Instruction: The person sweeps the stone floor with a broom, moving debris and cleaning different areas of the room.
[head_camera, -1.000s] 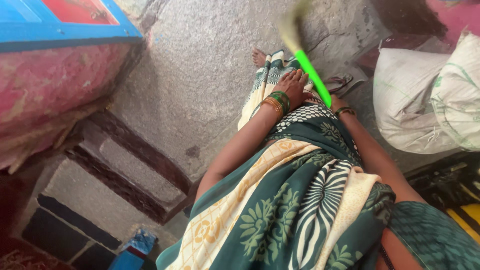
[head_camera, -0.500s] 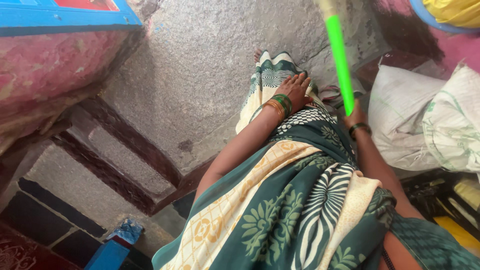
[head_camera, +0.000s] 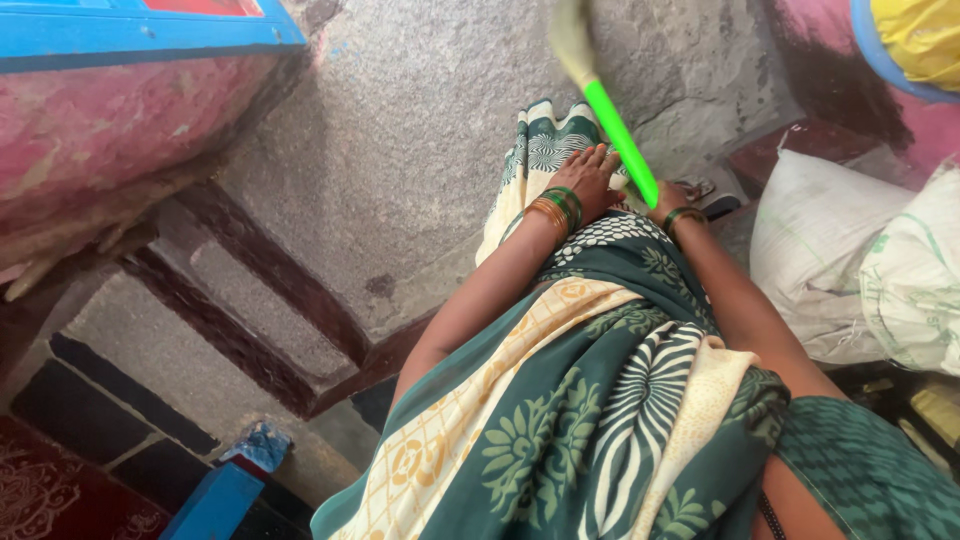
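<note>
Here the right hand (head_camera: 668, 200) is closed around the lower end of the green broom handle (head_camera: 620, 142), whose long axis slants up and away to blurred bristles (head_camera: 571, 40) above the stone floor (head_camera: 400, 150). The left hand (head_camera: 590, 180) rests flat and empty on the cloth, just beside the handle.

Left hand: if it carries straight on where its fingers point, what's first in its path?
The left hand lies on the patterned cloth, fingers toward the green broom handle; that handle likely comes first, though depth is unclear.

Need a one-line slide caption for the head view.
Right hand holds a green-handled broom over the stone floor; left hand rests on patterned cloth beside white sacks.
</note>
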